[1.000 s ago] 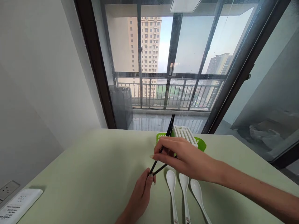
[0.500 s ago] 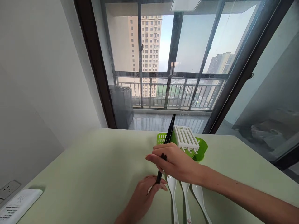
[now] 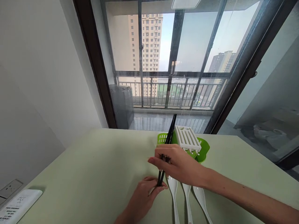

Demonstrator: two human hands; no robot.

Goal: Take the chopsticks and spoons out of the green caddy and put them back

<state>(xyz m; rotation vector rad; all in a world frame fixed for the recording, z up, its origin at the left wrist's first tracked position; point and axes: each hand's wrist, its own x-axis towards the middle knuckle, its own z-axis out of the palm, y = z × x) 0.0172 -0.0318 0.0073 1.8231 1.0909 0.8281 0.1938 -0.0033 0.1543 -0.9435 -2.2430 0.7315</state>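
My right hand (image 3: pixel 177 165) grips a bunch of black chopsticks (image 3: pixel 170 134) around their middle, holding them nearly upright over the pale green table (image 3: pixel 93 168). My left hand (image 3: pixel 144 199) lies on the table below, its fingertips touching the chopsticks' lower tips. Three white spoons (image 3: pixel 187 199) lie side by side just right of my left hand, partly under my right wrist. Behind my right hand stands a green plastic holder (image 3: pixel 202 149) with a white slotted insert (image 3: pixel 188 138).
A white remote control (image 3: pixel 16 207) lies at the table's near-left corner beside a wall socket (image 3: pixel 10 187). A large glass door with a dark frame (image 3: pixel 93 62) rises behind the table's far edge, with a balcony beyond.
The chopsticks, spread in a V a second ago, are now gathered into one bundle and stood upright. My left hand moved from pinching their tips to resting at their base.
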